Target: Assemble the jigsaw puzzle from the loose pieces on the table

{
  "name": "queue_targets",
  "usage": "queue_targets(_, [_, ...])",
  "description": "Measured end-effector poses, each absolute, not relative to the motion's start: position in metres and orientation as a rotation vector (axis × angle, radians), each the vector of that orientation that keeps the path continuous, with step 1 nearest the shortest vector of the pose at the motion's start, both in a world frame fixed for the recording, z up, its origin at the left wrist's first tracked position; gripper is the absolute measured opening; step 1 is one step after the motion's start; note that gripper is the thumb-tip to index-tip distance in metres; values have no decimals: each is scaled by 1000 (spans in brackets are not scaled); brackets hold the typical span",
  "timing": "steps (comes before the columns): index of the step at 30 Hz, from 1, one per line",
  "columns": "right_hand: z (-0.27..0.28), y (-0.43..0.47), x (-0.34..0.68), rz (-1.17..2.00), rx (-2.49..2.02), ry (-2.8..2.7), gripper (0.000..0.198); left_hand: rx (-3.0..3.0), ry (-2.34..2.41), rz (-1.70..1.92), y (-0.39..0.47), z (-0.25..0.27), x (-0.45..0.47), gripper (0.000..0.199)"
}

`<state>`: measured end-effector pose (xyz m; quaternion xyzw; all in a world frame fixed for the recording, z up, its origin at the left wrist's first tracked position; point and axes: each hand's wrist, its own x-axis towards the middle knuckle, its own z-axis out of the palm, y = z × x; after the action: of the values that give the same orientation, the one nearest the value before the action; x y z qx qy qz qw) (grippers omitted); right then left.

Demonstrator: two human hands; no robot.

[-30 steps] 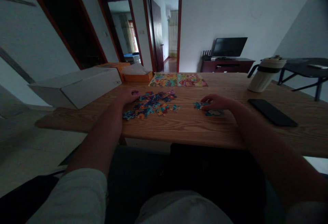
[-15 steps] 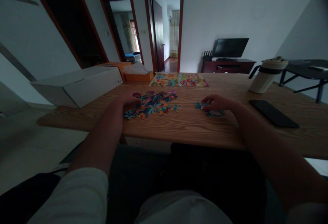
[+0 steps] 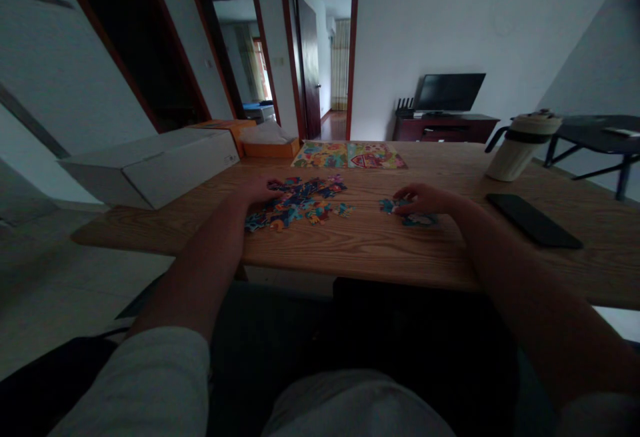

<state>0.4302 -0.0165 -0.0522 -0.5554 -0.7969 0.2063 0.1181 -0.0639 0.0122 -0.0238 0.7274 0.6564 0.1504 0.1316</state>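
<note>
Left hand: As far as the dim head view let me read it, the left hand lay at the left edge of the puzzle pile, fingers bent and partly closed; whether a piece was pinched there I could not tell.
Right hand: I had the right hand low over the table, thumb and forefinger partway apart beside a teal cluster; contact looked likely, but I could not confirm a grip.
Pile: The pieces lay left of centre, loose and overlapping, dark blue toward the back, teal and orange toward the front, with one small piece at the right end.
By the right wrist: A teal-and-pale piece lay flat, partly under the hand.
Picture sheets: The colourful sheets lay flat behind the pile, well apart from both hands.
Edges of the workspace: I noted a white box to the left, a black phone-like slab and a pale bottle to the right.
Handling, left: I judged it best to lift one piece by its rim, since dragging could pull overlapping neighbours along.
Handling, right: A light, steady touch seemed right; pressing hard might have skewed the cluster.
Light: Poor; I would have turned pieces face up before trusting colour.
</note>
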Motion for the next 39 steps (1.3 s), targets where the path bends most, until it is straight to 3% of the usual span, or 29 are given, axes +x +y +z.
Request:
queue_targets(19, [-50, -20, 429, 604, -1635, -2329, 61, 2098, 1948, 518, 20, -25, -63, 46])
queue_targets(39, [-52, -16, 432, 619, -1605, -2357, 41, 2246, 1915, 530, 8, -19, -53, 42])
